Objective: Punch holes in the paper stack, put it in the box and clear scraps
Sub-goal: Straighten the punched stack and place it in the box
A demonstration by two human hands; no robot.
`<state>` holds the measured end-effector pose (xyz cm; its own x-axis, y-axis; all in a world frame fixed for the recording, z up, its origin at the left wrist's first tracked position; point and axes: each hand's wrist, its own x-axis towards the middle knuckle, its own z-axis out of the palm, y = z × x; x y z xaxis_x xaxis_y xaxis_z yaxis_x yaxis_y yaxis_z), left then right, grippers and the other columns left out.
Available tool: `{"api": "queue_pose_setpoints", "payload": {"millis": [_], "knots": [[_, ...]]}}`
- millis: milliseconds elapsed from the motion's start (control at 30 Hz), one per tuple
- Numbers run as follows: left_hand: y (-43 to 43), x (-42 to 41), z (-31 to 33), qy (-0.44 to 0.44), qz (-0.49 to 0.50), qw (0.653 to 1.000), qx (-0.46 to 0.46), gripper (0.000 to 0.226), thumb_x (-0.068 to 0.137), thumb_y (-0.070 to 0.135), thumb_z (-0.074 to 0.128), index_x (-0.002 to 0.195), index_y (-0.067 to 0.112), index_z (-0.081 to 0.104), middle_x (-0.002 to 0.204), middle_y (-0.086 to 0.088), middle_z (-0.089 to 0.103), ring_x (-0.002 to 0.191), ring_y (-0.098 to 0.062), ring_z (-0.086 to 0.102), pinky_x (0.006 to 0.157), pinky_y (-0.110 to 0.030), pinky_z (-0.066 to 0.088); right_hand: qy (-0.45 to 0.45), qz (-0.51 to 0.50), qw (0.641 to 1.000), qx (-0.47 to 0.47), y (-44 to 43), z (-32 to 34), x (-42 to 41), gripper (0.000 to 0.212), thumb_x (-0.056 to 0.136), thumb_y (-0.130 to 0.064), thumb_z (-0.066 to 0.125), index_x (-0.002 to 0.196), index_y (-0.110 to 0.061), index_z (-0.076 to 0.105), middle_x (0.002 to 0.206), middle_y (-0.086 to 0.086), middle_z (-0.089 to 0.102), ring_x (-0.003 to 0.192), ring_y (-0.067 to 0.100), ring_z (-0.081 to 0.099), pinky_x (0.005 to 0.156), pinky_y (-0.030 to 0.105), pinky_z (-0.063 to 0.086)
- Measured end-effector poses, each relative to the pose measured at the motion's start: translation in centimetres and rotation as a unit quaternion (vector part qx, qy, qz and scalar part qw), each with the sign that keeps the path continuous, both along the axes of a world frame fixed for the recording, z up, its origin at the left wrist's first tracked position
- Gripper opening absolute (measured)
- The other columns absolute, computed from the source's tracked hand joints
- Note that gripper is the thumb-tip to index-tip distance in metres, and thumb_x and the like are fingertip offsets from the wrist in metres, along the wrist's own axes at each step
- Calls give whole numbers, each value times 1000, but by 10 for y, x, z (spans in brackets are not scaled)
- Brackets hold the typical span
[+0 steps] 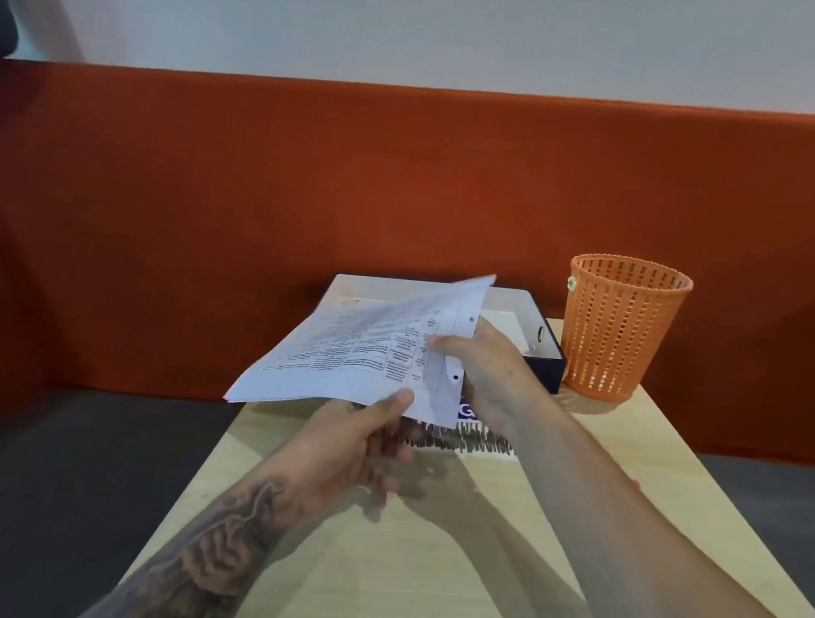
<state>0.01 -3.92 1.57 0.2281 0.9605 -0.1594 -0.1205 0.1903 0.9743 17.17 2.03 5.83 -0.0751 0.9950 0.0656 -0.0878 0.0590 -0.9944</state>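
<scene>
A stack of printed white paper (pixel 364 349) with two punched holes along its right edge hangs tilted in the air above the table. My left hand (pixel 357 437) grips its near edge, thumb on top. My right hand (pixel 485 371) holds the punched right edge. Behind the sheets lies an open box (pixel 541 337) with dark blue walls and a white inside; the paper hides its left part. A small white scrap (pixel 430 470) lies on the table near my left hand.
An orange mesh waste basket (pixel 620 331) stands at the far right of the light wooden table (pixel 409 594). A printed sheet with purple lettering and dark scribbles (pixel 476 437) lies under my hands. A red padded backrest (pixel 307 192) rises behind the table.
</scene>
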Motion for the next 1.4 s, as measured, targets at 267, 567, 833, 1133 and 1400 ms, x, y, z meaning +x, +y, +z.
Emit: {"api": "queue_pose_setpoints", "payload": {"millis": [267, 567, 833, 1133, 1400], "knots": [[13, -51, 70, 241, 92, 917, 303, 18, 92, 9, 73, 80, 22, 76, 68, 3, 70, 54, -4, 57, 56, -25, 48, -240, 27, 964, 111, 15, 62, 3, 29, 90, 4, 64, 108, -17, 70, 113, 1, 77, 109, 19, 71, 94, 36, 54], [84, -80, 158, 366, 60, 858, 356, 106, 69, 28, 94, 154, 30, 31, 149, 4, 56, 130, -12, 59, 110, -44, 48, -489, 4, 825, 284, -11, 139, 1, 21, 88, 0, 58, 98, -18, 64, 103, -3, 71, 96, 19, 66, 74, 28, 48], [90, -62, 151, 309, 33, 890, 335, 14, 89, 18, 76, 103, 20, 77, 102, 4, 81, 91, -15, 78, 83, -39, 62, -462, -78, 827, 312, -8, 133, 26, 21, 91, -9, 58, 88, -29, 59, 96, -5, 72, 89, 24, 72, 72, 51, 60], [108, -37, 122, 79, 103, 950, 285, 34, 86, 6, 77, 120, 10, 74, 119, -2, 77, 114, -23, 72, 108, -49, 50, -134, -153, 964, 172, 5, 74, 55, 56, 93, -22, 72, 144, -21, 49, 128, -7, 66, 112, 9, 65, 97, 32, 53], [113, -10, 98, 82, 112, 961, 239, 28, 91, 8, 73, 118, 14, 74, 116, 0, 78, 111, -20, 71, 102, -44, 52, -100, -152, 976, 122, 12, 25, 68, 25, 98, -2, 63, 121, -11, 66, 105, -4, 77, 85, 3, 73, 71, 23, 61]]}}
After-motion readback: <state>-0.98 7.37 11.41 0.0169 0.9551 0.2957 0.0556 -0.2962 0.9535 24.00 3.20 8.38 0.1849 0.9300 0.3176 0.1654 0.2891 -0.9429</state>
